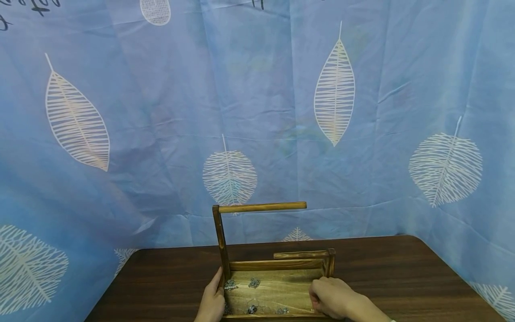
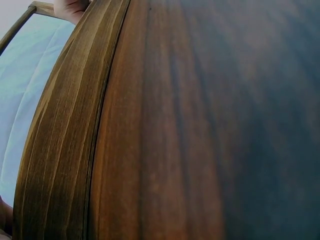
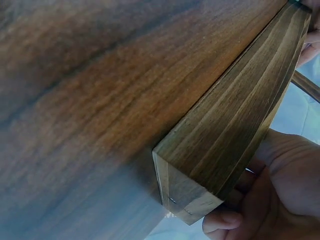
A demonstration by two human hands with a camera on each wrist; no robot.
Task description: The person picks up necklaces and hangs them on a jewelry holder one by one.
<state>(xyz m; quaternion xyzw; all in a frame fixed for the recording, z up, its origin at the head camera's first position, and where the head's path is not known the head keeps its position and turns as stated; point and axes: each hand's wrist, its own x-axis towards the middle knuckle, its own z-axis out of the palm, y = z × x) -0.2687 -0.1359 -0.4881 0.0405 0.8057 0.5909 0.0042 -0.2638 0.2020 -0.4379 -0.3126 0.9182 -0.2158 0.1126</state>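
On the table stands a shallow wooden tray [image 1: 283, 293] with two L-shaped wooden arms, a tall left arm [image 1: 261, 207] and a low right arm [image 1: 301, 255]. Several small silvery tangled clumps [image 1: 254, 282], like fine chains, lie scattered on its floor. My left hand [image 1: 212, 300] holds the left end, beside the foot of the tall post. At the other end my right hand [image 1: 331, 297] grips the right wall with curled fingers. The right wrist view shows this hand [image 3: 287, 185] around the tray's end, close to the front corner.
The dark brown table [image 1: 173, 273] has rounded far corners and spreads to both sides of the tray. A blue cloth [image 1: 273, 112] printed with pale leaves hangs behind it and along the sides.
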